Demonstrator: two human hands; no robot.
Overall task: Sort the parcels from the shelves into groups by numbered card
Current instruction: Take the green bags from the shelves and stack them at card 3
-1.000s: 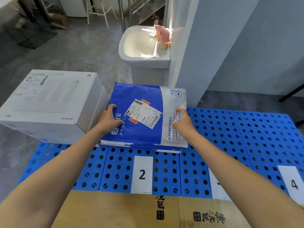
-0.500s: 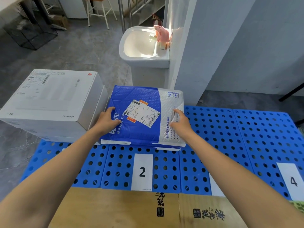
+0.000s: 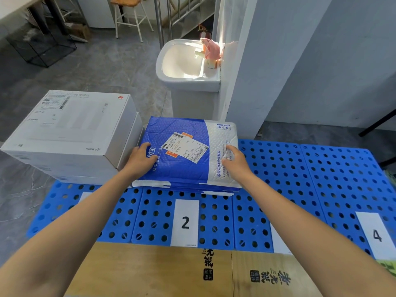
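A blue and white padded mailer with a shipping label lies on top of a stack of similar mailers on the blue perforated pallet, just behind the card numbered 2. My left hand rests palm down on its left edge. Palm down as well, my right hand rests on the white right part. The card numbered 4 lies at the right. My right forearm covers most of another card between them.
Stacked white boxes stand at the pallet's left end, touching the mailer stack. A brown cardboard box is close below me. A white sink and a wall corner stand behind the pallet.
The mailer has come down and slightly nearer, settling flat on the stack. Both hands stayed on it.
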